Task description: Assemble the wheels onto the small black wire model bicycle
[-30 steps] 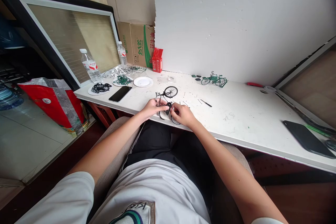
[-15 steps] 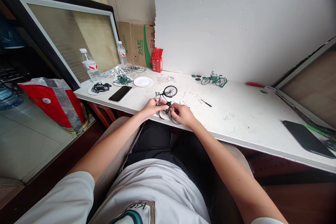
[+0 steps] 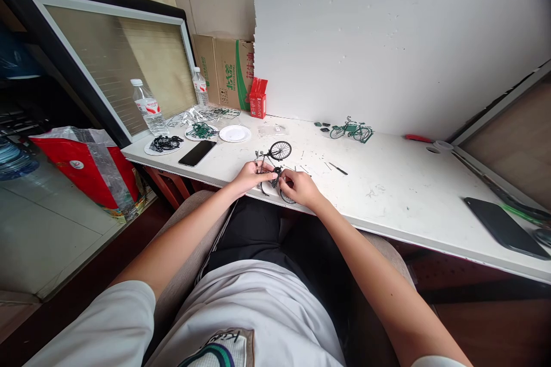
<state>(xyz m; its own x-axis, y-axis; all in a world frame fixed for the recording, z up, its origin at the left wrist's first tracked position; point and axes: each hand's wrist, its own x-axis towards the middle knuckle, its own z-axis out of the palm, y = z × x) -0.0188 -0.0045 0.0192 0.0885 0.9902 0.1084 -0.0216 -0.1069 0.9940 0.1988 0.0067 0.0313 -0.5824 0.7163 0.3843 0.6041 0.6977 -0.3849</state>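
Observation:
A black model bicycle (image 3: 280,151) lies close to the table's front edge, one spoked wheel pointing away from me. My left hand (image 3: 252,178) is closed on the middle of its frame, the thumb resting by the crank. From the other side, the thumb and fingers of my right hand (image 3: 298,186) pinch at the bicycle near the crank, and that hand partly covers the second wheel. Whether a small part sits between the right fingertips is too small to make out. Right of the hands lie a thin dark hobby knife (image 3: 338,168) and several tiny bits.
A finished green model bicycle (image 3: 352,130) stands at the back. To the left are a phone (image 3: 198,153), a white plate (image 3: 235,133), plates of black parts (image 3: 167,143) and green parts (image 3: 201,130), and a water bottle (image 3: 148,109). A dark tablet-like slab (image 3: 503,226) lies far right.
Almost nothing differs. Both hands stay at the bicycle's crank, and the bicycle shows only a very slight shift to the right.

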